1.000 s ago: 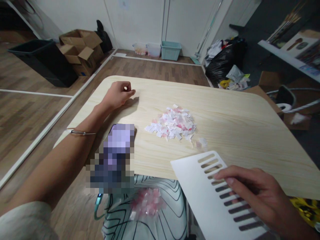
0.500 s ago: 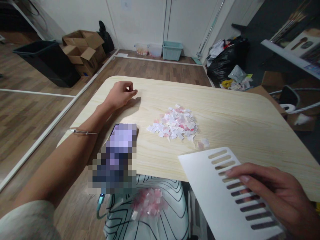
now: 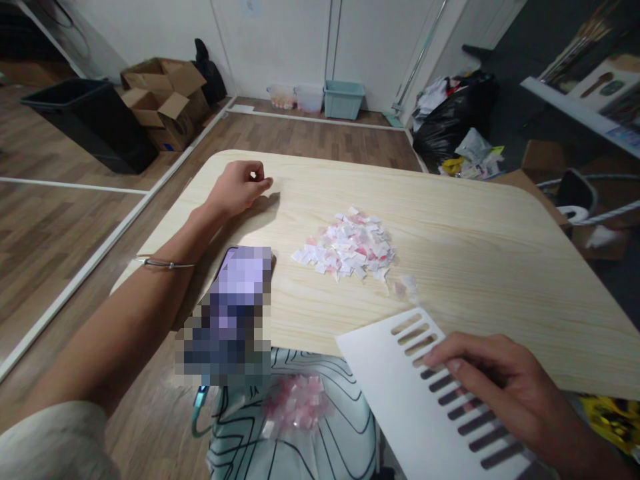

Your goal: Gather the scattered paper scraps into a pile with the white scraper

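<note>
My right hand (image 3: 505,383) grips a white slotted sheet (image 3: 380,373) along its slotted side, thumb on top and fingertips showing through a slot. The sheet is tilted over the table's near edge, its bottom out of frame. My left hand (image 3: 240,187) rests on the table at the far left, fingers loosely curled with a small gap by the thumb; nothing shows in it. Between the hands lies a pile of small white and pink clear packets (image 3: 350,247), with a loose packet (image 3: 405,287) beside it. More pinkish packets (image 3: 297,403) lie on patterned cloth over my lap.
A phone (image 3: 245,273), mostly pixelated, lies beside my left forearm with a cable (image 3: 200,400) below it. Beyond the pale wooden table (image 3: 475,233) stand a black bin (image 3: 100,127), cardboard boxes (image 3: 167,100), a teal tub (image 3: 344,100) and a black bag (image 3: 445,127).
My right hand has moved the white slotted sheet left and slightly down, toward my lap. My left hand and the packet pile have stayed in place.
</note>
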A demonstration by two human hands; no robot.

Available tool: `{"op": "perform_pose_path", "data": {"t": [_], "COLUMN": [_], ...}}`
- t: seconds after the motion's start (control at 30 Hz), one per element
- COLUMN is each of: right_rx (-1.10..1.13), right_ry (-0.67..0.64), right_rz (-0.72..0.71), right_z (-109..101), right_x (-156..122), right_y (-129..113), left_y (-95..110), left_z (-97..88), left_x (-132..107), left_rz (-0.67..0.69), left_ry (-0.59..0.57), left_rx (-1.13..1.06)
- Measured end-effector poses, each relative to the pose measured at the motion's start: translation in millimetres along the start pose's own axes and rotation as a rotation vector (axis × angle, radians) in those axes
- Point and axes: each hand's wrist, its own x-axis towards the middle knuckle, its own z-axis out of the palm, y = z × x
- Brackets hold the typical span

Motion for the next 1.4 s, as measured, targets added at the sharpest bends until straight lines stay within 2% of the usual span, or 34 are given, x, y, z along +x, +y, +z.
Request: {"op": "perform_pose_path", "data": {"t": [0.2,0.37,0.53,0.67,0.8,1.03,1.23,1.4], "right_rx": [-0.108,-0.071,-0.003,0.135,0.226,0.421,0.481,0.505], "right_ry": [-0.060,-0.124,0.026,0.073,0.132,0.302,0.311,0.403], "right_rz": [-0.099,-0.160,-0.037,0.083,0.105,0.131,0.038,0.108], "right_z": [-1,-5,-10,-8,-11,-23,-39,-41], "right_x": [-5,-13,-6,1,9,39,92,112], "right_y": [14,23,19,9,-8,-30,-31,-30], "left_y": [-1,0,-4,-8,-10,-12,-14,-12], "left_z": [0.6,-1.2,2.1,4.8,4.6,4.6,4.8,3.0], "left_x": [1,0,2,4,4,6,6,7], "left_rz": [0.017,0.012,0.038,0.045,0.032,0.041,0.033,0.049], "left_ry": [0.012,-0.022,0.011,0.014,0.004,0.008,-0.016,-0.011], "left_rx": [-0.003,0.022,0.022,-0.007,-0.035,-0.037,-0.035,-0.009]}}
